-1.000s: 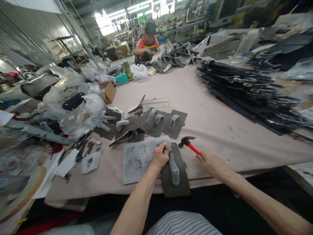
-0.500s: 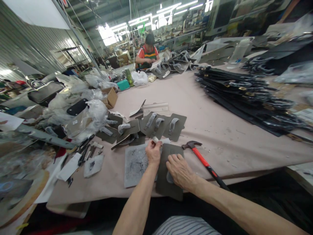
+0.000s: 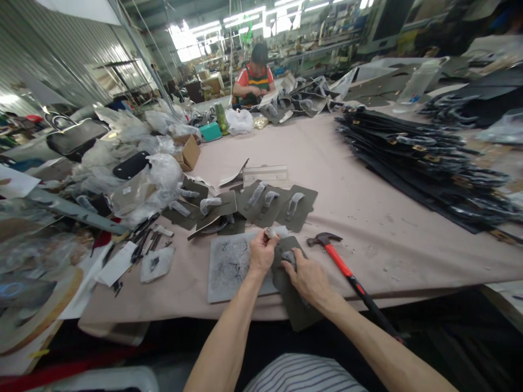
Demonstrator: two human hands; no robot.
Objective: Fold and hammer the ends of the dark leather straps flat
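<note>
My left hand [image 3: 261, 255] is closed around a small white cylinder [image 3: 271, 233], over the right part of a scuffed grey board [image 3: 229, 269]. Just beside it, my right hand [image 3: 309, 280] grips a plastic-wrapped handle [image 3: 288, 256] on a dark grey-green panel [image 3: 301, 317]. That panel lies slanted, its lower end past the table's front edge, and my fingers cover part of the handle. A claw hammer [image 3: 340, 260] with a red and black grip rests to the right of this hand.
Several similar panels [image 3: 297, 209] with wrapped handles lie behind the board. On the right is a tall stack of black bag pieces [image 3: 408, 158]. Tools [image 3: 151, 242], plastic bags [image 3: 163, 174] and a cardboard box [image 3: 188, 152] crowd the left. Across the table a person [image 3: 255, 79] works.
My right hand has gone from lying flat on the panel to gripping its handle. The panel has turned, its lower end swinging right. My left hand still holds the white cylinder.
</note>
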